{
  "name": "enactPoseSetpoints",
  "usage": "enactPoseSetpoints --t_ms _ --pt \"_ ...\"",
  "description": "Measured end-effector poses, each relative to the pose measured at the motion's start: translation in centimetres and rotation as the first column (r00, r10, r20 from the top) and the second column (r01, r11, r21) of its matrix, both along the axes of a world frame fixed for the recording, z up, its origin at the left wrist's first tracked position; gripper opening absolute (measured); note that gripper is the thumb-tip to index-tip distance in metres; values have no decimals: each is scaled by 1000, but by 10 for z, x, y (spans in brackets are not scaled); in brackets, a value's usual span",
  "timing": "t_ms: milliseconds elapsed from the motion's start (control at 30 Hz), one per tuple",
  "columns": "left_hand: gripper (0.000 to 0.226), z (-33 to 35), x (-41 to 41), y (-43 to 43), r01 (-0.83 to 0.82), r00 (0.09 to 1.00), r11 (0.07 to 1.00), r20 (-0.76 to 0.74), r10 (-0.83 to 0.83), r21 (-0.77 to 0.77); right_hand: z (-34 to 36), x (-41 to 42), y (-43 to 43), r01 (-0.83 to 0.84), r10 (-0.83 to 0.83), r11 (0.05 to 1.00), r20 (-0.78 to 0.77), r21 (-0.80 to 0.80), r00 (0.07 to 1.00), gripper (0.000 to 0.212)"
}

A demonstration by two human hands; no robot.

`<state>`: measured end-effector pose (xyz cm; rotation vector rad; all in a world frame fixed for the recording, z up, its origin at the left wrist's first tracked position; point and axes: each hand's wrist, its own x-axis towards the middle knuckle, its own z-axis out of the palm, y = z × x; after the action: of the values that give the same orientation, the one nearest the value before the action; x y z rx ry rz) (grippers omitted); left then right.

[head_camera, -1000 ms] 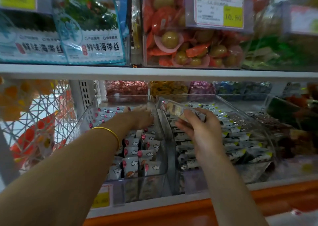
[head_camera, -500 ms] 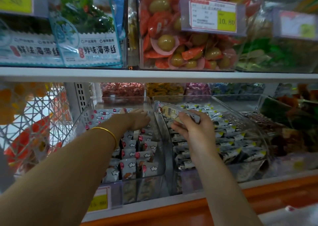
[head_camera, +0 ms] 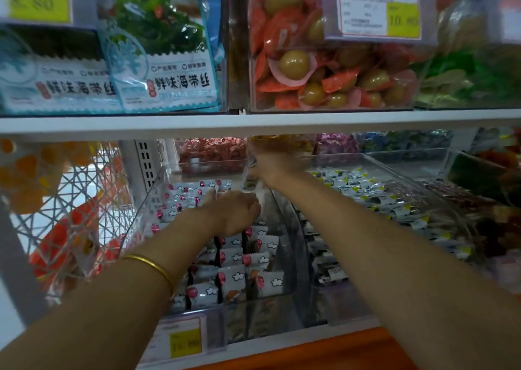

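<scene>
Over the clear bin point(head_camera: 225, 307), my left hand point(head_camera: 235, 214) curls among snack packets point(head_camera: 234, 279), right hand point(head_camera: 270, 166) behind; grips unreadable. Keep rows upright.

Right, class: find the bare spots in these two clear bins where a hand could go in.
Left bin: bare strip at the back, behind the cloud packets. Right bin: bare back, behind the yellow-tipped packets. Both fronts are crowded.
</scene>
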<state>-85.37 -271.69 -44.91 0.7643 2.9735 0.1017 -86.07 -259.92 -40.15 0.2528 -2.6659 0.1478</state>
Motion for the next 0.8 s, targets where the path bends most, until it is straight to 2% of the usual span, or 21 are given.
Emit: enactPoseSetpoints --t_ms 100,167,300,400,467,667,800 --pt "46 4 9 -8 -1 1000 1000 -23 2 31 -2 -12 -11 -64 57 996 100 68 993 15" --pt "49 5 16 -16 -1 999 999 -46 3 54 -4 -19 -18 -78 60 992 168 100 984 17" --pt "54 1 29 -35 -37 999 994 -29 41 107 -9 -32 -21 -21 -51 980 351 198 935 28" --pt "53 -7 41 -36 -73 997 983 -18 77 167 -16 -36 -20 -31 -126 930 396 367 910 34" --pt "53 -13 48 -34 -90 995 975 -19 96 204 -17 -39 -21 -66 -130 905 420 421 898 38" --pt "53 -17 53 -35 -93 991 963 -67 113 253 -2 -35 -23 -141 -36 960 606 242 794 36" --pt "50 -16 54 -42 -94 991 954 -67 117 283 8 -35 -24 -172 2 971 709 169 705 15"
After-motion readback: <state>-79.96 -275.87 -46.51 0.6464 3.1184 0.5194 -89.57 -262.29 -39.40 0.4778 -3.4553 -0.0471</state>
